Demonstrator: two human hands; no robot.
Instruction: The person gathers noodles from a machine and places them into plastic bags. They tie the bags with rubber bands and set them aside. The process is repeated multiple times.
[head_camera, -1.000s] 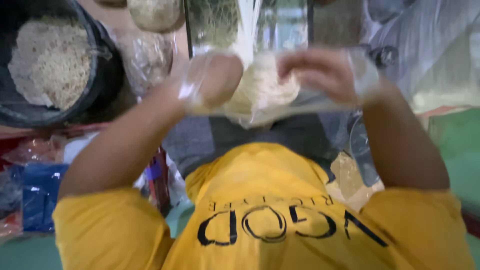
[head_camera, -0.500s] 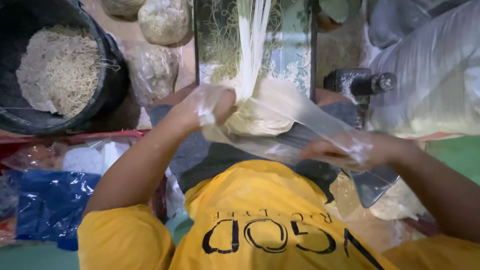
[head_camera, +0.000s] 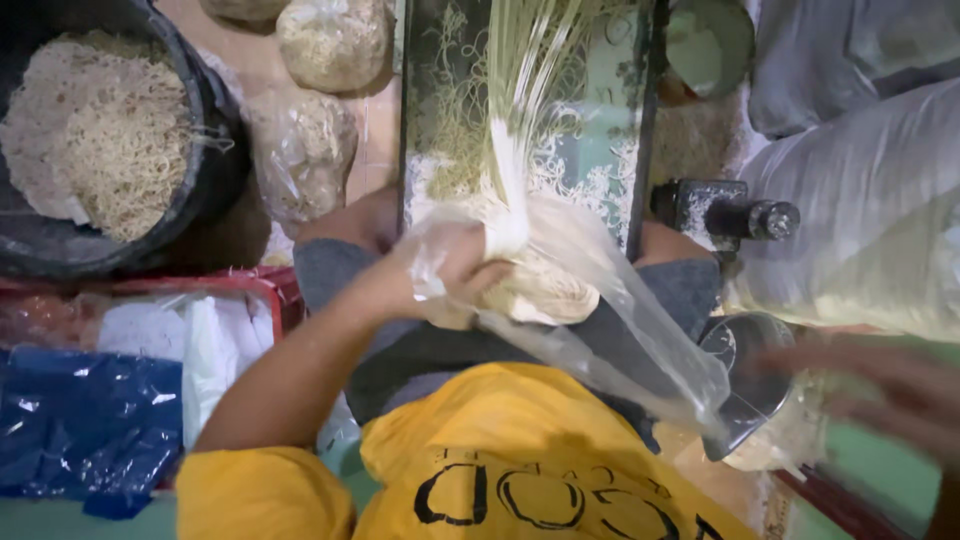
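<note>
Fingers (head_camera: 470, 275) of the left hand (head_camera: 440, 270) are curled narrow around the mouth of a clear plastic bag (head_camera: 610, 340), pinching the film and a gathered hank of pale noodles (head_camera: 545, 290) together; the right hand (head_camera: 890, 390) is blurred at the far right edge, near the bag's lower corner, and I cannot tell whether its fingers are spread or closed on the film; the bag lies over the person's lap, just below the dark chute (head_camera: 435, 110), with one clump of noodles already inside and most of its length slack and unfilled, so the filling looks partly done; a long skein of strands (head_camera: 520, 110) runs from the chute down to the left hand and is not yet in the bag, which is not yet closed.

At upper left a black tub (head_camera: 205, 130) holds a heap of loose noodles (head_camera: 100, 150); beside it three filled clear bags (head_camera: 335, 40) of noodles lie on the floor; a red crate (head_camera: 270, 285) at left holds white and blue plastic sheets (head_camera: 90, 420); grey sacks (head_camera: 860, 170) are stacked at right, beside a small dark motor (head_camera: 720, 210).
</note>
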